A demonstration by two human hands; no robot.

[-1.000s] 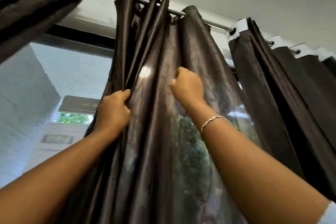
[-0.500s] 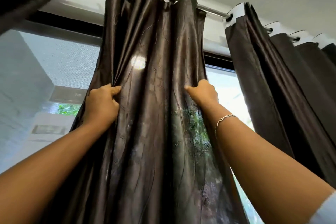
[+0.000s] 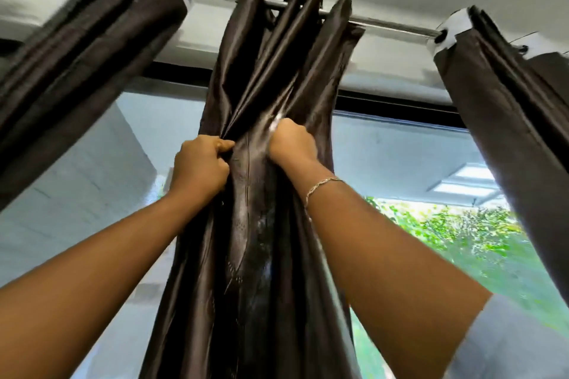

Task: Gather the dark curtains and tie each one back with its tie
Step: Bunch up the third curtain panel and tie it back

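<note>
The window [image 3: 400,163] spans the far side. Before it, from the rod [image 3: 394,26], hang the left curtain [image 3: 77,71], the right curtain [image 3: 508,101] and, between them, the middle curtain [image 3: 271,240], bunched into deep folds. I judge it satiny, soft and light, apt to slip through a loose hold, so I'd circle the whole bundle lower down. My left hand [image 3: 200,169] clamps its left folds; my right hand [image 3: 292,141] fists folds just beside. I see no tie.
</note>
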